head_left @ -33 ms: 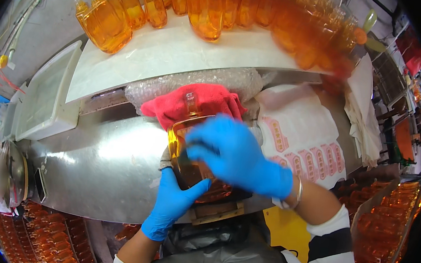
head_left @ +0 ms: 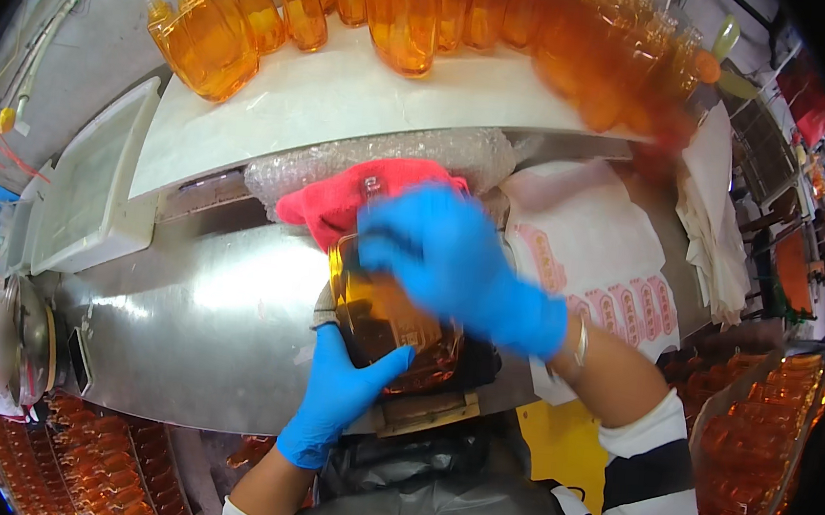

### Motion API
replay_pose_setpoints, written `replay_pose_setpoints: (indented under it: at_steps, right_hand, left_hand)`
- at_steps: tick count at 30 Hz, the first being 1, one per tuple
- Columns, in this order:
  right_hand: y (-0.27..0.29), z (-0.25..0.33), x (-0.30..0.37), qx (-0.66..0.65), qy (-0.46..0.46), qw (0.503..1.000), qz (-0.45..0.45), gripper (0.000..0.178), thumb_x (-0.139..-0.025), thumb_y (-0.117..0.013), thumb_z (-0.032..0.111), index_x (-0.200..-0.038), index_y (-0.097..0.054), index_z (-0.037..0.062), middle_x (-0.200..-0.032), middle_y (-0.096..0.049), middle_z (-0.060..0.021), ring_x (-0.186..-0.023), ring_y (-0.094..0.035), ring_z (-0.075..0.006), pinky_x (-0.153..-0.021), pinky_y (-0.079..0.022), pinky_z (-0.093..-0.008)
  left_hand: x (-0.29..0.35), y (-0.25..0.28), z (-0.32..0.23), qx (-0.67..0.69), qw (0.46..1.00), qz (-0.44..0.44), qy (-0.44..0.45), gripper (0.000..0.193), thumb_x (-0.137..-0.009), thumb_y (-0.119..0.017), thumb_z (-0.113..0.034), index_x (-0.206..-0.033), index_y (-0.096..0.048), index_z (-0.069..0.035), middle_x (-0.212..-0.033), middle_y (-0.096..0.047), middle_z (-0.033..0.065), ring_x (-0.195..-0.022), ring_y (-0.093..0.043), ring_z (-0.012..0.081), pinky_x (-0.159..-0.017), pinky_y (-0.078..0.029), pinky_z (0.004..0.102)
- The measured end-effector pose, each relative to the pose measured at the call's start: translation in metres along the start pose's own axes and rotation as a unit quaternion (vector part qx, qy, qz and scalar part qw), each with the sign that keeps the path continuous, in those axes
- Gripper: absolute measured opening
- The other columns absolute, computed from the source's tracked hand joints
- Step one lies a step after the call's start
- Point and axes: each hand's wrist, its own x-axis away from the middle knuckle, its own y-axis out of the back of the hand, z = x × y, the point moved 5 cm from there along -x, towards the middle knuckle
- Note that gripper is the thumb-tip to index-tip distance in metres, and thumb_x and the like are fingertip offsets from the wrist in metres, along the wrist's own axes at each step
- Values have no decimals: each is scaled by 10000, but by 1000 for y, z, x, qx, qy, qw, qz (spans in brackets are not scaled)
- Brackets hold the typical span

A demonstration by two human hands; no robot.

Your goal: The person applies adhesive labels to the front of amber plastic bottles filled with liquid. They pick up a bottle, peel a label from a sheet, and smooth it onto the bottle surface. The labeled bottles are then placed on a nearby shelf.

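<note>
Bench (head_left: 177, 364): bare metal open left of amber bottle (head_left: 378, 318), front edge close to your apron (head_left: 430, 504). White shelf (head_left: 349, 80) behind, lined with standing bottles (head_left: 409, 22); label sheet (head_left: 583, 218) right. Bottle lies near front edge, neck end toward red cloth (head_left: 324, 201). Your left hand (head_left: 347, 384) half-curled, gripping bottle's lower left. Your right hand (head_left: 452, 251) blurred, fingers bent over bottle's upper part; grip can't be told.

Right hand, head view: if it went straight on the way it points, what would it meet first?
Likely the red cloth, up and left past the blurred fingers of the right hand. Depth is unclear: the hand overlaps the amber bottle and might pass above the cloth.
</note>
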Motion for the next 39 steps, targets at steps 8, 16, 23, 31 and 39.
replay_pose_setpoints:
  at_steps: [8, 16, 23, 31, 39]
  right_hand:
    - [13, 31, 101, 89, 221, 970, 39, 260, -690, -662, 140, -947, -666, 180, -895, -651, 7, -653, -554, -136, -537, -433, -244]
    - [43, 12, 139, -310, -354, 869, -154, 175, -710, -666, -22, -879, -626, -7, -826, -608, -62, -750, -569, -131, -708, -473, -236]
    - [71, -51, 199, -328, -312, 852, -262, 251, -909, -478, 196, -1087, -548, 33, -1000, -582, -62, -930, -542, -158, -864, -431, -291]
    - [41, -89, 147, -266, -328, 900, -106, 419, -918, -471, 191, -1273, -411, -25, -1256, -487, -134, -1127, -480, -220, -950, -377, -291]
    - [59, -82, 134, -135, -265, 954, -50, 458, -902, -465, 153, -1332, -351, 46, -1230, -483, -86, -970, -526, -161, -773, -443, -246]
  left_hand:
    - [-2, 57, -48, -164, 956, -55, -238, 656, -732, -633, -27, -1319, -341, -7, -1294, -416, 171, -1190, -418, 267, -1006, -327, 365]
    - [-106, 26, -122, -494, 795, -14, -350, 206, -721, -699, -234, -811, -644, -56, -806, -579, 127, -762, -558, 289, -696, -449, 359]
    - [-20, 39, -98, -88, 901, 44, -423, 243, -696, -722, -168, -843, -578, -39, -834, -584, 140, -775, -579, 271, -695, -470, 325]
    - [270, 195, -54, 79, 827, -418, -367, 214, -729, -649, 11, -924, -575, -38, -961, -616, 123, -904, -597, 223, -803, -494, 329]
    - [405, 321, 54, -208, 605, -747, -183, 80, -829, -591, -8, -895, -545, -12, -905, -601, 74, -851, -578, 158, -792, -465, 273]
